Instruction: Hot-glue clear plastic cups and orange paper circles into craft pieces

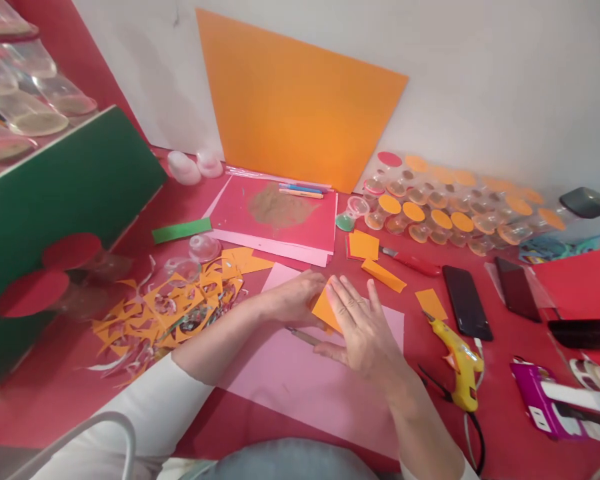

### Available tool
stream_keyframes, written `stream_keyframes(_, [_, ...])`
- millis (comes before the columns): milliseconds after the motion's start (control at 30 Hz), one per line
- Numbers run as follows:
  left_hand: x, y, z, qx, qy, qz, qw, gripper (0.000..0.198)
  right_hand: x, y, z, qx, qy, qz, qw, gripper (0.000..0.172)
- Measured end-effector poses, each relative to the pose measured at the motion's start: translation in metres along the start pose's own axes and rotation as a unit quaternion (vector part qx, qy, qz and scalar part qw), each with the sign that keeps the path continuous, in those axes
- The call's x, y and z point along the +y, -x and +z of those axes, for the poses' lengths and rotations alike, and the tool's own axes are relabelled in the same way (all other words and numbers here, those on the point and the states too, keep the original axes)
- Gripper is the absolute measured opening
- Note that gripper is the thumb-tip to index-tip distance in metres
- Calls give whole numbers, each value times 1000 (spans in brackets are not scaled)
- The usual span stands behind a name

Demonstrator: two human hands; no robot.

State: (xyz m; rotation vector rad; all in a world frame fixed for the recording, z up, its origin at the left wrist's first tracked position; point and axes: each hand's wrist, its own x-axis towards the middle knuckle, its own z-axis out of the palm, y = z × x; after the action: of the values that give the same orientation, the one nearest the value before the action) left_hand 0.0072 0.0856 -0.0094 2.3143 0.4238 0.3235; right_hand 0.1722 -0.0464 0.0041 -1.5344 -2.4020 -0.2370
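Note:
An orange paper piece point(325, 309) is between my two hands over a pink sheet point(260, 360). My left hand point(300, 299) is closed at its left edge with curled fingers, the fingertips partly hidden. My right hand point(363, 327) lies flat over the paper's right side, fingers stretched and thumb apart. By that thumb is a slim, grey, pen-like tool point(303, 336); its far end is hidden, and I cannot tell whether the thumb touches it.
Orange scraps point(180, 307) are heaped on the left, before a green board point(80, 213). Clear plastic cups with orange discs point(440, 219) line the wall. On the right are a yellow glue gun point(460, 367), a black phone point(467, 302) and a red-handled knife point(415, 262).

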Motion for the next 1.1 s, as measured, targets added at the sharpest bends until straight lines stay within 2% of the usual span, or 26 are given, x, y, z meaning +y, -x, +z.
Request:
stream_keyframes(133, [-6, -1, 3, -6, 57, 36, 998, 18, -1, 0, 1, 15, 14, -1, 1000, 78])
stream_keyframes(267, [-5, -1, 2, 0, 74, 57, 996, 14, 0, 0, 1, 19, 15, -10, 1000, 83])
stream_keyframes(433, [1, -5, 7, 37, 43, 59, 997, 13, 2, 2, -9, 103, -26, -11, 994, 95])
stream_keyframes(533, [4, -8, 17, 82, -22, 40, 996, 18, 7, 4, -13, 166, -47, 23, 985, 84])
stream_keyframes(633, [3, -9, 26, 104, -73, 11, 992, 23, 12, 5, -12, 193, -45, 45, 979, 72])
stream_keyframes(733, [0, -8, 28, 98, -77, 0, 992, 30, 11, 5, -10, 181, -34, 46, 982, 71])
stream_keyframes(900, [-6, -5, 23, 89, -57, 6, 994, 40, -1, 0, -5, 104, 11, 21, 994, 76])
stream_keyframes(1000, [-6, -3, 21, 73, -46, 6, 996, 28, -6, -3, -2, 61, 26, 22, 998, 70])
stream_keyframes(1100, [-5, -2, 18, 49, -25, 1, 999, 17, -6, -3, 2, 50, 26, 30, 998, 63])
